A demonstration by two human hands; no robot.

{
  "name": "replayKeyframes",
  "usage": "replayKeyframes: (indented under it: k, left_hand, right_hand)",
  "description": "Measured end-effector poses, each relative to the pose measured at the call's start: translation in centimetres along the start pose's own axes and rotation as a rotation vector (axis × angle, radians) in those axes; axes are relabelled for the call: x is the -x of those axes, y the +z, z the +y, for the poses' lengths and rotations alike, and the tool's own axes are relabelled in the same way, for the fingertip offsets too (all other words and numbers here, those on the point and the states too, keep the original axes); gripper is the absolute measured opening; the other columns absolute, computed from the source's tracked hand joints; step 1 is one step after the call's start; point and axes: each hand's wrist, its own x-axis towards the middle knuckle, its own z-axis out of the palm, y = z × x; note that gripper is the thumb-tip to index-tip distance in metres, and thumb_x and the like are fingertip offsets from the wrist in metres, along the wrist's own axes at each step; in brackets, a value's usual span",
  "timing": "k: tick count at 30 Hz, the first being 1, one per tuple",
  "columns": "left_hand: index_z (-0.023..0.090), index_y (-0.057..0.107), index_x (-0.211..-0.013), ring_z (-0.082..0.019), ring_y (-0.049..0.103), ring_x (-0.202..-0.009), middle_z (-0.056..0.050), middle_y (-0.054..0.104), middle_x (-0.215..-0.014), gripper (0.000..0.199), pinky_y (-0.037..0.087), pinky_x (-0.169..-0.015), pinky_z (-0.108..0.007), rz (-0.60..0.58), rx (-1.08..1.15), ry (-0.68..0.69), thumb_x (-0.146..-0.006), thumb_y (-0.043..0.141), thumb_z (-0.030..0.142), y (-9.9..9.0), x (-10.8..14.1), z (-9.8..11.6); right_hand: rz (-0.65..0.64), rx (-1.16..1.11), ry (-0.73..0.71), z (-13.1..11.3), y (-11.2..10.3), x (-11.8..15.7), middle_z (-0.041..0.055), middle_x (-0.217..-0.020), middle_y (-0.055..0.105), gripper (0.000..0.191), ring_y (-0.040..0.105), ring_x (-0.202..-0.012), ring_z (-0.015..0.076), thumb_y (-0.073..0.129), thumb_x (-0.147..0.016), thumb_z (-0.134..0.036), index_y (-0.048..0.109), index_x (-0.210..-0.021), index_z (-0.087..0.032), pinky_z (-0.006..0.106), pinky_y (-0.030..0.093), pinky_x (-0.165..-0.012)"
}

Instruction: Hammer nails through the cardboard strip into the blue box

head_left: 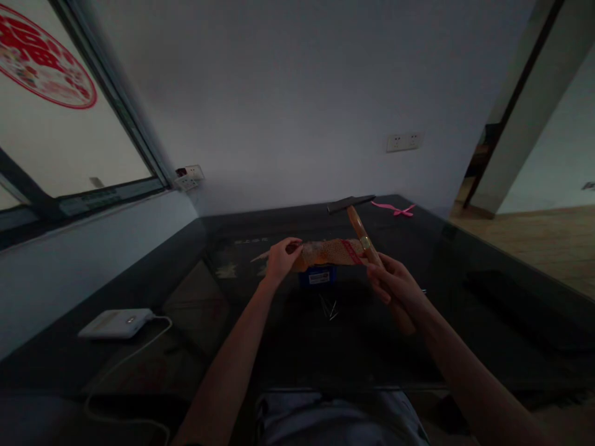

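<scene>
a: what sits farthest left?
b: a white power bank (117, 323), well to the left of the left hand and nearer the body, on the dark tabletop (186, 291). a white cable (125, 359) runs from its right end and loops down toward the body.
a: and the left hand (281, 257) itself?
b: grasping a strip (328, 251) near its left end, fingers curled round it. a pale pointed end pokes out left of that hand; the speckled brown part, with a red band, reaches right toward the other hand.
a: anything under it?
b: a blue box (318, 276) with a white label, just right of the left hand. a few loose nails (329, 308) lie nearer the body, between both hands.
a: what about the right hand (393, 282)?
b: wrapped round the wooden handle of a hammer (365, 248). its dark head is beyond that hand, up and to the left. the handle crosses the strip's right end; i can't tell if they touch.
a: farther right?
b: a pink ribbon (403, 212), beyond the right hand at the far edge.
</scene>
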Motion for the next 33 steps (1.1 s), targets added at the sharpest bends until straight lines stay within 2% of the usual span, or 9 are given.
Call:
replayKeyframes:
  k: [8,12,14,16,19,21,24,26,33]
  left_hand:
    - [0.016,0.062,-0.093,-0.013,0.063,-0.075,-0.005,0.067,-0.084,0.019,0.050,-0.074,-0.025,0.034,-0.013,0.028,-0.075,0.060,0.020,-0.5,-0.3,0.7]
    - [0.016,0.060,-0.094,-0.015,0.060,-0.083,-0.007,0.064,-0.091,0.017,0.047,-0.081,-0.027,0.208,-0.104,0.117,-0.078,0.053,0.020,-2.3,0.2,3.6]
    - [0.017,0.060,-0.094,-0.015,0.059,-0.085,-0.007,0.063,-0.092,0.017,0.046,-0.082,-0.028,0.204,-0.143,0.164,-0.082,0.049,0.022,-3.0,1.4,5.5]
    - [0.019,0.060,-0.096,-0.015,0.059,-0.083,-0.006,0.064,-0.090,0.018,0.046,-0.081,-0.027,0.032,-0.151,0.261,-0.083,0.047,0.023,-2.9,3.2,7.0]
    - [0.023,0.062,-0.097,-0.015,0.060,-0.088,-0.004,0.066,-0.093,0.020,0.045,-0.083,-0.026,-0.394,-0.154,0.448,-0.084,0.047,0.023,-1.5,5.9,7.4]
    - [0.023,0.061,-0.100,-0.015,0.061,-0.086,-0.004,0.066,-0.096,0.022,0.046,-0.077,-0.024,-0.550,-0.198,0.418,-0.085,0.046,0.022,-0.3,7.1,6.6]
    - [0.023,0.062,-0.096,-0.015,0.061,-0.077,-0.004,0.066,-0.093,0.020,0.045,-0.067,-0.023,-0.609,-0.320,0.229,-0.083,0.048,0.020,1.1,7.8,4.9]
    - [0.022,0.062,-0.092,-0.014,0.059,-0.074,-0.003,0.065,-0.090,0.017,0.043,-0.064,-0.022,-0.629,-0.369,0.162,-0.082,0.048,0.020,1.5,8.1,4.6]
    - [0.021,0.059,-0.086,-0.016,0.057,-0.084,-0.002,0.061,-0.087,0.014,0.042,-0.072,-0.026,-0.718,-0.441,0.278,-0.080,0.056,0.033,2.8,8.9,7.5]
  right_hand:
    - [0.010,-0.022,0.032,0.2,0.1,-0.1,-0.0093,-0.054,0.044,0.041,0.034,-0.028,0.0033,0.062,-0.073,-0.043,0.048,-0.101,-0.016,0.018,0.027,-0.027]
    - [-0.008,-0.023,0.028,0.4,0.2,0.0,-0.0097,-0.053,0.045,0.037,0.036,-0.028,0.0030,0.062,-0.074,-0.041,0.046,-0.097,-0.017,0.017,0.028,-0.027]
    - [-0.018,-0.031,0.030,0.5,0.2,0.1,-0.0100,-0.052,0.045,0.035,0.036,-0.028,0.0028,0.062,-0.074,-0.041,0.046,-0.094,-0.017,0.016,0.028,-0.027]
    - [-0.024,-0.048,0.034,0.5,0.2,0.0,-0.0100,-0.052,0.046,0.034,0.037,-0.028,0.0027,0.062,-0.074,-0.041,0.045,-0.091,-0.018,0.016,0.028,-0.027]
    - [-0.036,-0.075,0.032,0.5,0.2,-0.1,-0.0099,-0.053,0.046,0.032,0.037,-0.028,0.0022,0.063,-0.074,-0.041,0.045,-0.087,-0.018,0.016,0.028,-0.027]
    - [-0.037,-0.097,0.031,0.6,0.1,-0.1,-0.0102,-0.053,0.046,0.031,0.037,-0.028,0.0019,0.063,-0.074,-0.040,0.045,-0.087,-0.018,0.015,0.029,-0.028]
    - [-0.023,-0.140,0.016,0.8,0.0,-0.3,-0.0099,-0.054,0.047,0.031,0.037,-0.028,0.0016,0.064,-0.075,-0.038,0.046,-0.089,-0.017,0.015,0.029,-0.028]
    - [-0.012,-0.152,-0.009,1.0,-0.2,-0.4,-0.0096,-0.053,0.047,0.030,0.037,-0.027,0.0016,0.064,-0.075,-0.038,0.046,-0.086,-0.018,0.015,0.029,-0.027]
    - [-0.023,-0.148,-0.030,1.5,-0.2,-0.4,-0.0097,-0.052,0.048,0.029,0.038,-0.026,0.0022,0.065,-0.074,-0.037,0.047,-0.085,-0.018,0.015,0.029,-0.026]
